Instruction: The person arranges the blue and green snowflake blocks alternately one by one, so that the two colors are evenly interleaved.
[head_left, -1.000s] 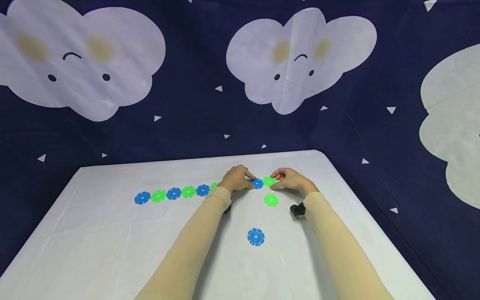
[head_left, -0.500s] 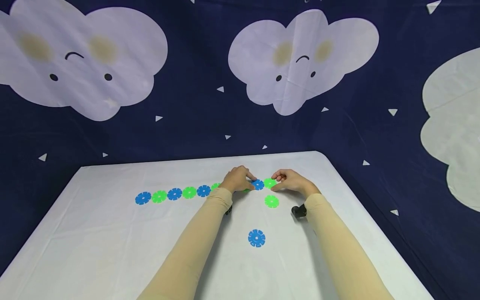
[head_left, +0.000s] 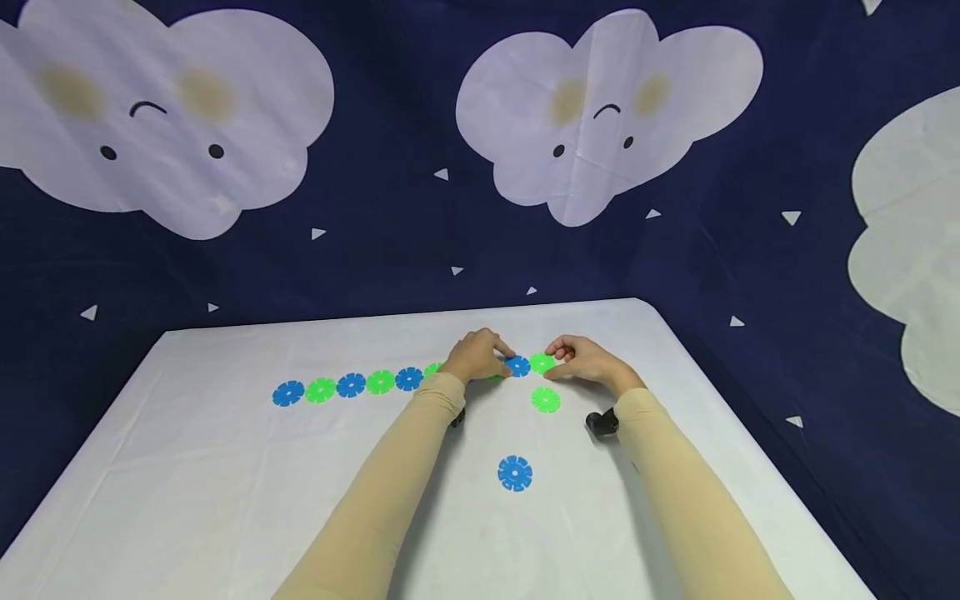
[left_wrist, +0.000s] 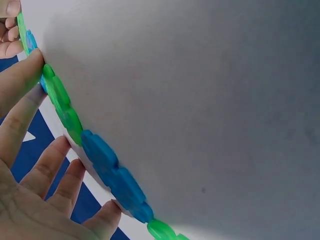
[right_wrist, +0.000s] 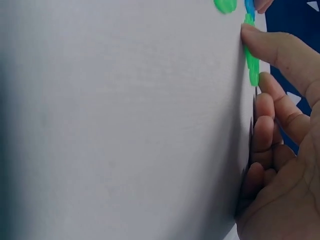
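Observation:
A row of blue and green notched plastic discs lies along the far part of the table, among them a blue disc at its left end. Across the right part of the row, my left hand pinches a blue disc between thumb and index finger; its other fingertips rest along the row in the left wrist view. My right hand pinches the green disc at the right end, its thumb on the near edge. These two discs meet edge to edge. The left hand hides several discs behind it.
A loose green disc lies just in front of the row's right end. Closer to me is a loose blue disc. The white table ends at a dark blue cloth with clouds behind it.

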